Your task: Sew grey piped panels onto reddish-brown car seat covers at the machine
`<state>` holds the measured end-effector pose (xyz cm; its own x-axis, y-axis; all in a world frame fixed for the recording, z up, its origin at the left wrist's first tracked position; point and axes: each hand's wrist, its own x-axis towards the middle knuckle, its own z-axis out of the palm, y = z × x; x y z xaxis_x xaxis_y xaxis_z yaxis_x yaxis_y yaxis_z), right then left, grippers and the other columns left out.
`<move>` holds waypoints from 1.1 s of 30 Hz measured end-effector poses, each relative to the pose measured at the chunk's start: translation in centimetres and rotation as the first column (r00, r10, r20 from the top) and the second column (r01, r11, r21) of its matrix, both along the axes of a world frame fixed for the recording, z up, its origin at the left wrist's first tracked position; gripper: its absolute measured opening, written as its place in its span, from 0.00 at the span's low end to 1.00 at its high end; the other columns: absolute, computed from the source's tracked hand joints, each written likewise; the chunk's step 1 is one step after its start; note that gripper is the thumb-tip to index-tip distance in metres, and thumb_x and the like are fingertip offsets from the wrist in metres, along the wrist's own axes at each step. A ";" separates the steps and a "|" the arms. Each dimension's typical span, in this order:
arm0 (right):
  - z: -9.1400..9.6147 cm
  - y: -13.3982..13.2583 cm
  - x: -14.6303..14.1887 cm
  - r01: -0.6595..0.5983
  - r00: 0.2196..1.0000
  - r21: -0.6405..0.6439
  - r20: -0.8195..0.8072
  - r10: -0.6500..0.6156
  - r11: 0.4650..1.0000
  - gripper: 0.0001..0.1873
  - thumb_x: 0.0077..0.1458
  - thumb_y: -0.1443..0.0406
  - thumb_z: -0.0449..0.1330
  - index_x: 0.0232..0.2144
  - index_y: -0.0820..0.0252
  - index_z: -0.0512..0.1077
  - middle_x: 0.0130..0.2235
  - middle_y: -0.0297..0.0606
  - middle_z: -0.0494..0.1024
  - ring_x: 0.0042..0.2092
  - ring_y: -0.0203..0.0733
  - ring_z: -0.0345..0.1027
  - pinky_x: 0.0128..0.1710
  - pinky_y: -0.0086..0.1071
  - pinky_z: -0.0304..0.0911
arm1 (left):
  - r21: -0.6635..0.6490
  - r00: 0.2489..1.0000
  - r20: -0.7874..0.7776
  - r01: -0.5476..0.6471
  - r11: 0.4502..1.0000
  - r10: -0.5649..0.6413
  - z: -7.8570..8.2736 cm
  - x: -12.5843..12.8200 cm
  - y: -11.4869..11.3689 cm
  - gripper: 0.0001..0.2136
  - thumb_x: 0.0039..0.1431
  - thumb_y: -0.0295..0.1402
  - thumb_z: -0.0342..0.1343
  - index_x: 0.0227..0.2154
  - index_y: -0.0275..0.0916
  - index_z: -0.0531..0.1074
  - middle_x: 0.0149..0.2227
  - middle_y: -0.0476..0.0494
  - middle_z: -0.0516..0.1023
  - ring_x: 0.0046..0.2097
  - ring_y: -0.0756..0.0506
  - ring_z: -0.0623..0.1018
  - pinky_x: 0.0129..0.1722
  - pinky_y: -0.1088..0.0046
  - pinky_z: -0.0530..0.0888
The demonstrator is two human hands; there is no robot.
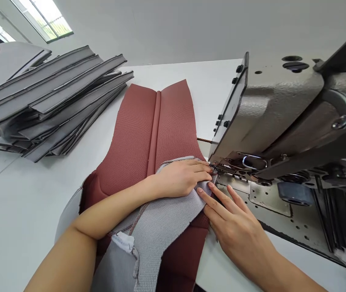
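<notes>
A dark red perforated cover panel (pixel 136 134) with a raised centre ridge lies on the table, its near part under a grey woven-backed piece (pixel 167 223). My left hand (pixel 185 176) rests flat on the grey piece, fingers stretched toward the sewing machine (pixel 270 113). Close to the machine's needle area, my right hand (pixel 229 219) lies with fingers extended, its fingertips pressing the edge of the grey piece. The needle itself is hidden behind the machine head and my left fingertips. A white tag (pixel 123 241) hangs from a seam near my left forearm.
On the left of the white table (pixel 33 211) stands a loose stack of grey trim panels (pixel 66 93). The metal machine bed (pixel 270 198) is at the right, under the low-hanging machine head. A wall and a window (pixel 45 18) are behind.
</notes>
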<state>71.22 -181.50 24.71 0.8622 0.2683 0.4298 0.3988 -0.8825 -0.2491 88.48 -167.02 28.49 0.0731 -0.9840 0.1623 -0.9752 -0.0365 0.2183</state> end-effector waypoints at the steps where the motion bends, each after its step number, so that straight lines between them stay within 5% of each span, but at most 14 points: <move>1: -0.1 -0.2 0.0 -0.006 1.000 -0.001 0.000 0.006 1.000 0.15 0.62 0.74 0.50 0.43 0.63 0.75 0.59 0.37 0.74 0.64 0.53 0.60 0.70 0.50 0.42 | -0.001 1.000 -0.002 -0.006 1.000 0.006 0.0 -0.1 -0.1 0.15 0.64 0.22 0.48 0.51 0.32 0.73 0.57 0.40 0.75 0.62 0.43 0.71 0.66 0.64 0.66; 33: -0.1 -0.1 -0.1 0.008 0.999 -0.090 0.041 -0.004 0.996 0.16 0.62 0.74 0.51 0.44 0.64 0.77 0.58 0.40 0.74 0.63 0.55 0.61 0.63 0.52 0.57 | 0.059 0.999 -0.006 -0.031 0.998 0.031 0.0 -0.4 -0.1 0.17 0.66 0.22 0.46 0.54 0.31 0.71 0.58 0.41 0.74 0.64 0.42 0.68 0.66 0.63 0.65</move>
